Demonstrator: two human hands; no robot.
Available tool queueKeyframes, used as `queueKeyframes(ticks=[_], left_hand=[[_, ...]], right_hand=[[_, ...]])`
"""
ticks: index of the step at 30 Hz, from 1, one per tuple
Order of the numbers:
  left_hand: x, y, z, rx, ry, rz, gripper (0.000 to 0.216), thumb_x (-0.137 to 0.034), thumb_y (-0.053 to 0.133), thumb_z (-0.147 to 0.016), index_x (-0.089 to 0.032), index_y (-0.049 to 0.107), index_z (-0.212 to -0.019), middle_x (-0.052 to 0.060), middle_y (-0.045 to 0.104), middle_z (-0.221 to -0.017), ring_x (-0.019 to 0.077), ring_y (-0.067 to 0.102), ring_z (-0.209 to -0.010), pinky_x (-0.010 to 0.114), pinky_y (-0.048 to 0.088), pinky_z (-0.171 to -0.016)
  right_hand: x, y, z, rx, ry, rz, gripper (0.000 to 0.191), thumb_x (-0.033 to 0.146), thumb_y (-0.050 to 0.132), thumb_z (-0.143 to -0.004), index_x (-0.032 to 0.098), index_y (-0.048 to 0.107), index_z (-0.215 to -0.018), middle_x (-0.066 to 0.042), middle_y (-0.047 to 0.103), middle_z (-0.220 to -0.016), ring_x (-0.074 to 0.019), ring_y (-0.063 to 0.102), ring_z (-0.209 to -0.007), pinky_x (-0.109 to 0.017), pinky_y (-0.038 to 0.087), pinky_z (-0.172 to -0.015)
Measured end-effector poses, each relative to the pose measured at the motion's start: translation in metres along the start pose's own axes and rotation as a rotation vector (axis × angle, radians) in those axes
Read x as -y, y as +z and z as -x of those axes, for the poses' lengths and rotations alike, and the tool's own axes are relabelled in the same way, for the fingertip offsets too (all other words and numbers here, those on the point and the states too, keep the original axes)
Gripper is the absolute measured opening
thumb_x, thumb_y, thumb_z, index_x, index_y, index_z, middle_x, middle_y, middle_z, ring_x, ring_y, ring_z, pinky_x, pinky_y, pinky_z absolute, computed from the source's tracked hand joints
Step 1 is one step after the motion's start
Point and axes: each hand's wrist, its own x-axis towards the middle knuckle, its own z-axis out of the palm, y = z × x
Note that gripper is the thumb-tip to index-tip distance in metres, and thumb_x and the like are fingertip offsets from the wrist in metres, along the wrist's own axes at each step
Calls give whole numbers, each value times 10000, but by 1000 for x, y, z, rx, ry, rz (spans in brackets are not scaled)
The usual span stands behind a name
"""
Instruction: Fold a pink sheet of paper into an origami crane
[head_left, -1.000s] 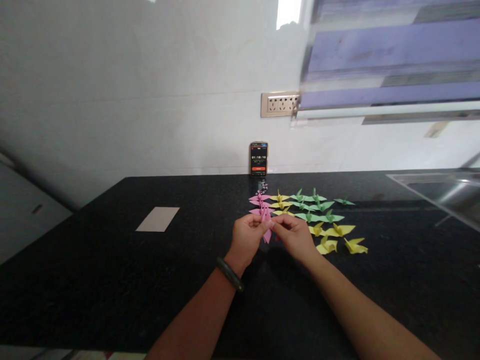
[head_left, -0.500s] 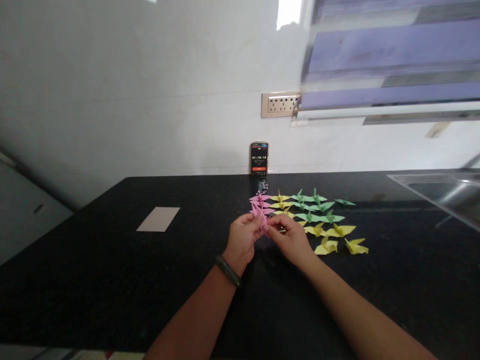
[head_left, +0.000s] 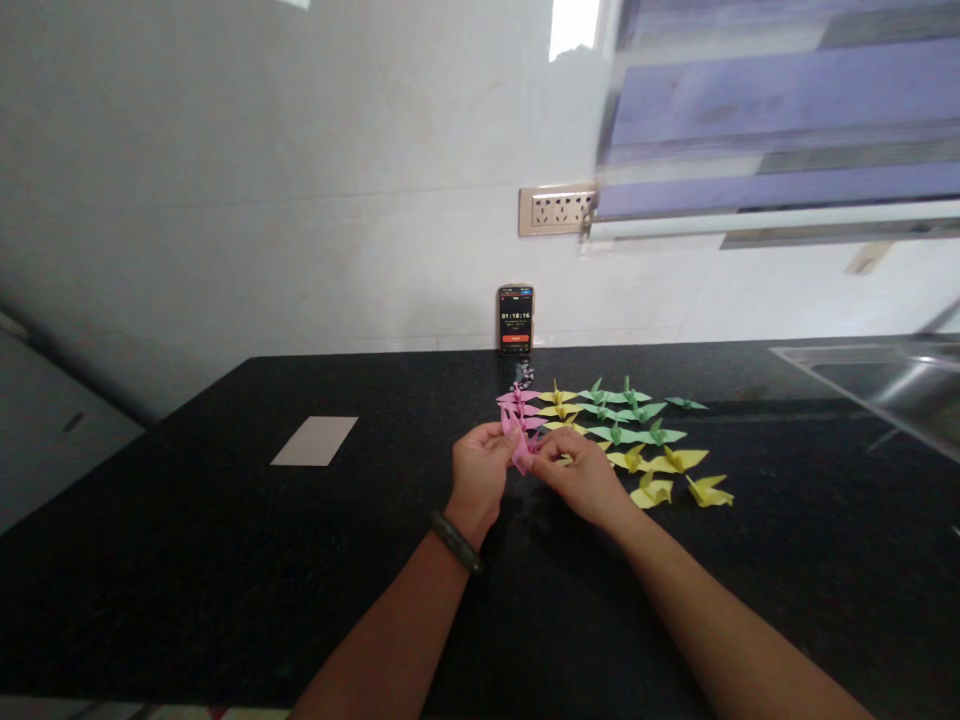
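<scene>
A folded pink paper crane (head_left: 519,458) is held up between my two hands, above the dark countertop (head_left: 360,560). My left hand (head_left: 480,465), with a dark bangle at its wrist, pinches the crane's left side between thumb and fingers. On the other side my right hand (head_left: 574,470) grips the crane's right edge with its fingertips. Just behind my hands stand finished pink cranes (head_left: 517,398) in a column, partly covered by the fingers. Beside them are yellow cranes (head_left: 556,397) and green cranes (head_left: 626,395), with more yellow cranes (head_left: 709,490) nearer on the right.
A pale square stack of paper (head_left: 315,442) lies at the left. An upright phone (head_left: 516,320) showing a timer leans against the wall, with a beaded strap (head_left: 523,375) before it. At the right is a metal sink (head_left: 892,385). A wall socket (head_left: 556,210) sits above.
The pink crane has turned in my fingers, so more of its flat side shows below my left thumb. Both hands stay close together; the whole view has shifted slightly.
</scene>
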Motion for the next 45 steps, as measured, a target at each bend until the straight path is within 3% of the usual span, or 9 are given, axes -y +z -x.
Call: queueKeyframes(ticks=[5, 9, 16, 24, 27, 32, 45], left_hand=[[3, 0, 4, 126, 102, -271, 165, -266, 676, -613, -115, 637, -669, 14, 615, -583, 92, 518, -507, 199, 383, -486], [7, -3, 6, 181, 156, -372, 187, -306, 644, -653, -128, 651, -709, 21, 619, -601, 115, 536, -539, 212, 392, -504], [8, -7, 2, 236, 224, -524, 202, -315, 588, -697, -136, 670, -744, 26, 630, -632, 120, 525, -546, 215, 387, -518], [6, -6, 2, 323, 156, -512, 209, -330, 599, -682, -131, 659, -699, 24, 613, -620, 122, 523, -560, 215, 381, -532], [6, -6, 2, 308, 130, -503, 234, -353, 594, -687, -125, 644, -692, 22, 598, -601, 112, 499, -533, 213, 364, -510], [2, -4, 3, 316, 91, -468, 274, -391, 589, -690, -119, 629, -686, 15, 575, -575, 104, 480, -518, 206, 347, -494], [-8, 0, 9, 360, -25, -381, 285, -403, 592, -674, -119, 611, -656, -12, 519, -514, 60, 388, -436, 185, 281, -432]], right_hand=[[5, -11, -4, -36, 159, -225, 206, 355, 645, -655, 174, 586, -735, 20, 543, -586, -104, 448, -509, -237, 357, -485], [4, -11, -4, -48, 134, -253, 167, 313, 657, -644, 174, 587, -703, 32, 523, -564, -92, 426, -495, -227, 342, -480], [3, -12, -5, -39, 37, -194, 108, 263, 624, -675, 161, 624, -643, -22, 565, -728, -119, 496, -633, -244, 388, -562], [5, -11, -6, -170, 282, -491, 189, 341, 671, -625, 164, 613, -657, 13, 560, -622, -77, 430, -490, -203, 347, -437], [7, -14, -7, -111, 362, -593, 244, 341, 706, -582, 171, 613, -729, 21, 570, -635, -70, 444, -481, -187, 338, -405], [10, -16, -5, 99, 334, -569, 216, 303, 719, -574, 147, 605, -670, 11, 590, -621, -78, 488, -510, -175, 330, -396], [11, -10, -4, -16, 365, -644, 230, 296, 736, -533, 152, 557, -525, 36, 541, -492, -52, 413, -395, -186, 307, -367]])
